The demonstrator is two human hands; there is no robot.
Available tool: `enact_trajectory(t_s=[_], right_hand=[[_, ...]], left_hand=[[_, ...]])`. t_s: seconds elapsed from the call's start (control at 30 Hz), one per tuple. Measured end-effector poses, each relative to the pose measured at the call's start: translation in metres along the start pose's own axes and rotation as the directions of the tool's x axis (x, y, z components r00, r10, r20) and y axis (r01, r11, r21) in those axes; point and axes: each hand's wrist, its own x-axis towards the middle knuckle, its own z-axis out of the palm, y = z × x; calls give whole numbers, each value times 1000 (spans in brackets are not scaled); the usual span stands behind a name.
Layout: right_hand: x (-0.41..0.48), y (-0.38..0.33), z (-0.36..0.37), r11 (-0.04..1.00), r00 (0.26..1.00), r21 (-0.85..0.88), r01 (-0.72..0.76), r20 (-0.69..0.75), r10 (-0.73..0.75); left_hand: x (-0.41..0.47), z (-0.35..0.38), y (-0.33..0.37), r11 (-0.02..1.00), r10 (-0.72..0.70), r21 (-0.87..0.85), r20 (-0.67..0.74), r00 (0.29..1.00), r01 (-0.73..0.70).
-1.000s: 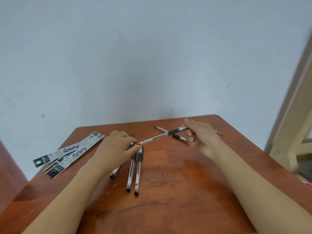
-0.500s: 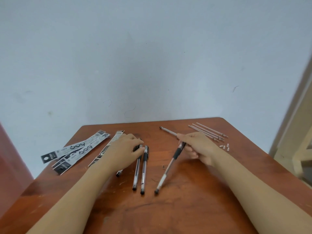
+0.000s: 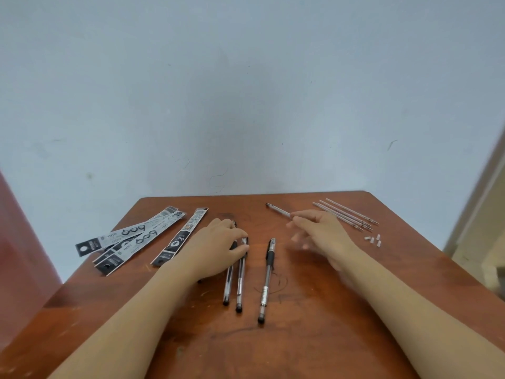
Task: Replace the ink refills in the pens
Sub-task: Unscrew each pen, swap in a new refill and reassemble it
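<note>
**Three pens seemingly done, one left**

A pair of pens (image 3: pixel 240 283) in the middle of the table (image 3: pixel 300 340) is gripped by the left hand (image 3: pixel 218 247), fingers curled over it. A third pen (image 3: pixel 266 280) is laid just beside. Nothing is held by the loosely spread right hand (image 3: pixel 322 236), near a last pen (image 3: pixel 277 210) at the far edge. Nothing is obstructed by the packets (image 3: pixel 136 236) at the left edge or the refills (image 3: pixel 347 216) at the far right corner.

Your table (image 3: pixel 314 337) is reddish-brown wood with a faint sheen, scuffed, scratched and ink-marked. Your pens (image 3: pixel 267 280) have clear, glossy plastic barrels and matt black grips that look rubbery. The packets (image 3: pixel 136 236) are glossy printed film or paper; you cannot tell which. The refills (image 3: pixel 342 216) are thin clear plastic tubes. The wall (image 3: pixel 246 91) is matt, smudged paint.
</note>
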Motion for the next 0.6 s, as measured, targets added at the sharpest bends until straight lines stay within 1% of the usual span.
enact_trajectory(t_s=[0.03, 0.07, 0.1, 0.13, 0.2, 0.27, 0.33, 0.47, 0.53, 0.6], right_hand=[[5, 2, -5, 988, 993, -144, 56, -99, -71], [10, 5, -11, 940, 976, -331, 84, -164, -145], [14, 8, -17, 873, 965, -482, 71, -189, -183], [18, 12, -22, 813, 965, -581, 39, -189, -182], [23, 19, -28, 708, 981, -705, -22, -153, -122], [22, 22, -27, 591, 991, -806, -40, -109, -81], [21, 22, -24, 540, 989, -841, -32, -105, -105], [21, 22, -23, 571, 975, -821, -23, -146, -170], [20, 21, -23, 667, 966, -745, -11, -179, -184], [17, 16, -23, 769, 959, -639, 26, -202, -200]], left_hand=[[0, 0, 0, 1000, 0, 0, 3, 1000, 0], [0, 0, 0, 1000, 0, 0, 5, 1000, 0], [0, 0, 0, 1000, -1, 1, 7, 1000, 1], [0, 0, 0, 1000, 0, 3, 8, 1000, 0], [0, 0, 0, 1000, 0, 5, 13, 1000, 0], [0, 0, 0, 1000, 0, 7, 15, 1000, 0], [0, 0, 0, 1000, 0, 8, 10, 1000, 0], [0, 0, 1, 1000, 9, 12, -11, 1000, -8], [0, 2, 0, 1000, 17, 16, -44, 999, -16], [1, 3, -1, 999, 32, 13, -135, 990, -31]])
